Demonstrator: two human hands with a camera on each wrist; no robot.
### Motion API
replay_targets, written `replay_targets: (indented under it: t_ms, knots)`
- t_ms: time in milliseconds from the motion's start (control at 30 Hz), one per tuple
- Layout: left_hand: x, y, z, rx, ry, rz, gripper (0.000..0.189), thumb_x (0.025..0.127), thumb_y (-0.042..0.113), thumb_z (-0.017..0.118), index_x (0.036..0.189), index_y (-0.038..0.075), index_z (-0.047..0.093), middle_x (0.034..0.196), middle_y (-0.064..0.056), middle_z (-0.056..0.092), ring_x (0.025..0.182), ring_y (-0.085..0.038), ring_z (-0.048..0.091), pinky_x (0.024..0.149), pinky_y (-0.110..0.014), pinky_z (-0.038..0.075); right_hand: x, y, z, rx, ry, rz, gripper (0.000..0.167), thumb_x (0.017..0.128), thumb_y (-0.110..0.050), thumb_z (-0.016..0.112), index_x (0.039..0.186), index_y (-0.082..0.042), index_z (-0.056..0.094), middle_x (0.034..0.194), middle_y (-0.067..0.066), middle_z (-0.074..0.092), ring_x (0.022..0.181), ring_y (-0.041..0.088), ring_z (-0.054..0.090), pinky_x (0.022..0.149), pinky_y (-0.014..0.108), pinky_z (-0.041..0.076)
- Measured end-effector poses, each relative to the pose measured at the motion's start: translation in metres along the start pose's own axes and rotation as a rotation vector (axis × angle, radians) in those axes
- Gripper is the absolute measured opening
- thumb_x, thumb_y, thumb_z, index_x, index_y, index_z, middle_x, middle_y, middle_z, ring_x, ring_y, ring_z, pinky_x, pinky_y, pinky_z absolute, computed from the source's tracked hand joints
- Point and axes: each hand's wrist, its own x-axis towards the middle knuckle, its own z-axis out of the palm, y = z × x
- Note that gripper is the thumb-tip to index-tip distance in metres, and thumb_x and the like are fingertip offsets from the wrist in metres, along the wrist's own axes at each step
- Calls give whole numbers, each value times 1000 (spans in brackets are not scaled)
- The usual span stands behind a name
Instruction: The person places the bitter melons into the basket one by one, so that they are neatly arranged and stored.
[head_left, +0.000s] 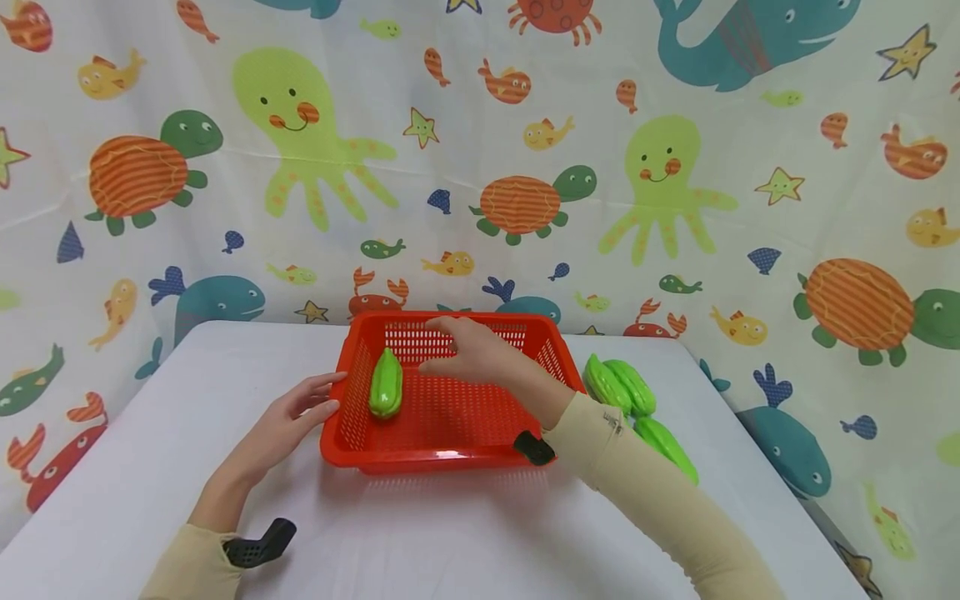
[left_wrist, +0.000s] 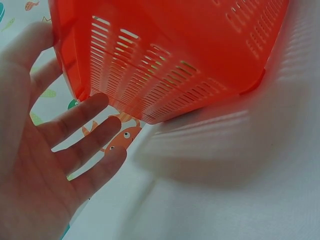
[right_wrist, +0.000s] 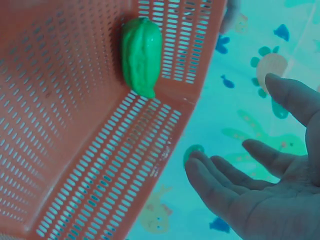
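A red plastic basket (head_left: pixel 450 457) with slotted walls stands on the white table. Inside it, by the left wall, lies a glossy green ribbed fruit or vegetable (head_left: pixel 386 385), long with a pointed end; its exact kind is unclear. My left hand (head_left: pixel 288 421) touches the basket's left rim with fingers loosely extended; in the left wrist view its thumb and fingertips meet the rim's edge. Over the basket hovers my right hand (head_left: pixel 474 354), fingers spread and holding nothing. The right wrist view has this hand (right_wrist: pixel 265 190) apart from the green piece (right_wrist: pixel 142 57).
To the right of the basket lie two similar green pieces (head_left: pixel 621 386) side by side, with another green piece (head_left: pixel 666 448) nearer, partly behind the right sleeve. A curtain (head_left: pixel 450 125) printed with sea animals hangs behind the table (head_left: pixel 360 533).
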Motion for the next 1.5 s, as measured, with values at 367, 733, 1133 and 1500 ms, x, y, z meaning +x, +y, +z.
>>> replay_targets:
  t_ms: [367,733,1133,1500]
  knots:
    - [-1,1,1,1,-2,-3,63,97,44,55,152,22,34,146,-17,42,132,-39,39,95,-62,45,-56,18,-6,20,179,-16,69,86,-36,74,146,-18,44,143,1,47,128,21,46,91,40,53]
    - [0,-2,0,-14,-12,11,59,99,40,54,151,20,36,144,-18,44,130,-39,40,94,-62,46,-107,47,-9,89,339,-26,66,85,-33,76,142,-16,47,137,4,50,123,25,50,84,42,56]
    - [-1,0,-1,4,-10,20,60,98,43,54,151,21,36,144,-17,44,131,-39,39,95,-63,44,-147,81,1,230,412,-20,62,85,-24,77,140,-11,49,134,8,53,123,32,52,83,46,57]
    - [0,0,0,3,-11,15,61,98,43,54,151,20,36,145,-17,44,131,-40,39,95,-63,45,-173,117,2,154,485,100,63,88,-29,75,141,-9,47,139,11,52,123,34,54,94,52,50]
